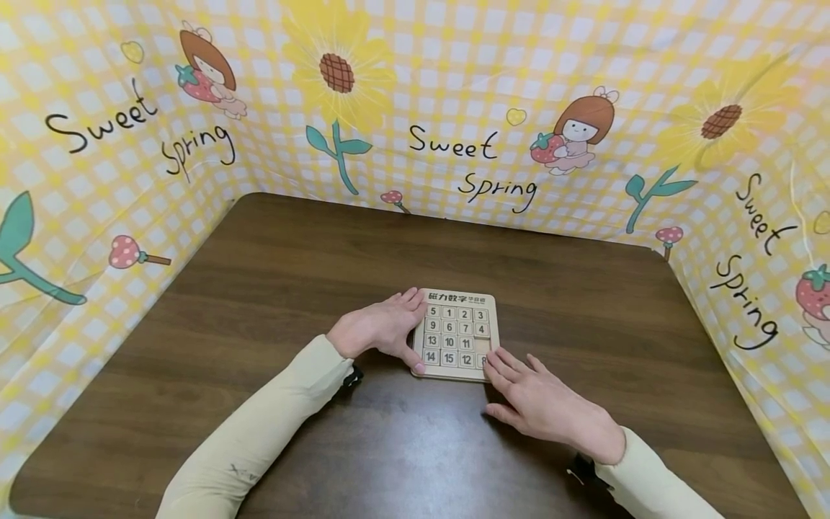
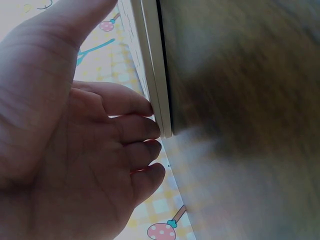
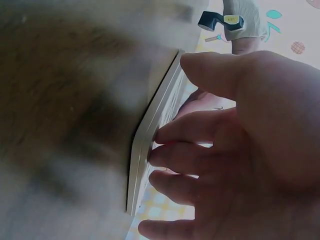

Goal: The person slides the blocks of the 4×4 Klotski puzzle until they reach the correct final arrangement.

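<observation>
A wooden sliding number puzzle (image 1: pixel 457 298) lies flat on the table, numbered tiles facing up. The gap (image 1: pixel 483 345) is in its right column, below tile 4 (image 1: pixel 481 329) and above tile 8 (image 1: pixel 481 361). Along the left edge rests my left hand (image 1: pixel 389 328), thumb on the near left corner and fingers at the upper left side. My right hand (image 1: pixel 541 396) reaches in from the right with extended fingers; its fingertips touch the near right side and partly cover tile 8. In the right wrist view, the right fingers (image 3: pixel 180 156) lie against the frame.
The dark wooden table (image 1: pixel 324 245) spreads around the puzzle. A yellow checked cloth (image 1: pixel 447 79) with printed flowers and figures walls it at the back and both sides. Each wrist carries a black strap (image 1: pixel 353 375) near the sleeve cuff.
</observation>
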`<state>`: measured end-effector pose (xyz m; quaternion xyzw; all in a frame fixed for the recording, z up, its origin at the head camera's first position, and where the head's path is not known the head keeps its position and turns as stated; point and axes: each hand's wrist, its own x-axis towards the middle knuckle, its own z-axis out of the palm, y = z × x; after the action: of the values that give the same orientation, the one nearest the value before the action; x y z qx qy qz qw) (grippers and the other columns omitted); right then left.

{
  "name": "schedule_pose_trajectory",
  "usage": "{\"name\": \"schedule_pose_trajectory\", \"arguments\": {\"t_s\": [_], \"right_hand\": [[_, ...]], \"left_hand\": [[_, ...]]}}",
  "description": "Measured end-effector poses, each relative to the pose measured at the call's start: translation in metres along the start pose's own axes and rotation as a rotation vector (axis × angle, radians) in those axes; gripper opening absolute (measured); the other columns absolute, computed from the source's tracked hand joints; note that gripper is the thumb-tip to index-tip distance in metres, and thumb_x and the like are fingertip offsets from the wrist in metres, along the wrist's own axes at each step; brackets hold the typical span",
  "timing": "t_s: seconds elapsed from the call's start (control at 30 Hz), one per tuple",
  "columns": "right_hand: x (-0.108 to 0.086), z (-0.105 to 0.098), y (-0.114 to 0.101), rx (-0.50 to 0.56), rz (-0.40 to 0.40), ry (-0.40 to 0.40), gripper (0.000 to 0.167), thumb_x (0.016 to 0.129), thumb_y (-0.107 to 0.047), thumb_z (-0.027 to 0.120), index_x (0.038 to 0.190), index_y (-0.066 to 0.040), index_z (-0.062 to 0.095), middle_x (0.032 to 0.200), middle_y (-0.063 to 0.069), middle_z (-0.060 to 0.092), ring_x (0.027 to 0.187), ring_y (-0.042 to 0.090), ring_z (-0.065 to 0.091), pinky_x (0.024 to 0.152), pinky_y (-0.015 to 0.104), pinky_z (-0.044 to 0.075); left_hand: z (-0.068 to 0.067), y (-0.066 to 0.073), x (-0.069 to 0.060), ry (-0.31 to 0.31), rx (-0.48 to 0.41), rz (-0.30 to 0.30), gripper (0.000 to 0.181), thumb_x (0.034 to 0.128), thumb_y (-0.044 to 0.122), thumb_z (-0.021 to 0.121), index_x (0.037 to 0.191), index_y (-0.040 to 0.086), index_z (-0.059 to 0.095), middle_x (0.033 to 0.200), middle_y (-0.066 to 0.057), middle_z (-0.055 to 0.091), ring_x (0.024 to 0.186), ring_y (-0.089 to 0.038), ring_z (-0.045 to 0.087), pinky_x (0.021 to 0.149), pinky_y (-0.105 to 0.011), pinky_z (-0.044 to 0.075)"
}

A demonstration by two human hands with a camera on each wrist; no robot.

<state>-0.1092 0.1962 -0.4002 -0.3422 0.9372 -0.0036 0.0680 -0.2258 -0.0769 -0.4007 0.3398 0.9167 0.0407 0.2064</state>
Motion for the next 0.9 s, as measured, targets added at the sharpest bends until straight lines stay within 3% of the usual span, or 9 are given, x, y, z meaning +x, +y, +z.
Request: {"name": "schedule_pose_trajectory", "arguments": {"t_s": [0.4, 0.9], "right_hand": [[0.000, -0.001, 0.001, -0.039, -0.010, 0.019, 0.063, 0.098, -0.043, 0.056, 0.144, -0.001, 0.048, 0.151, 0.019, 0.045, 0.143, 0.034, 0.039, 0.109, 0.064, 0.035], [0.014, -0.001, 0.012, -0.040, 0.001, 0.028, 0.063, 0.097, -0.043, 0.057, 0.145, -0.003, 0.047, 0.151, 0.019, 0.044, 0.142, 0.037, 0.040, 0.107, 0.066, 0.037]], "left_hand": [[-0.002, 0.000, -0.002, -0.001, -0.017, 0.008, 0.124, 0.0724, 0.067, 0.074, 0.156, -0.001, 0.013, 0.165, -0.019, 0.001, 0.154, -0.032, 0.000, 0.127, -0.042, 0.009], [-0.001, 0.000, -0.002, 0.005, -0.022, 0.011, 0.123, 0.0723, 0.065, 0.076, 0.156, -0.002, 0.014, 0.165, -0.020, 0.002, 0.154, -0.032, 0.001, 0.127, -0.042, 0.008]]}}
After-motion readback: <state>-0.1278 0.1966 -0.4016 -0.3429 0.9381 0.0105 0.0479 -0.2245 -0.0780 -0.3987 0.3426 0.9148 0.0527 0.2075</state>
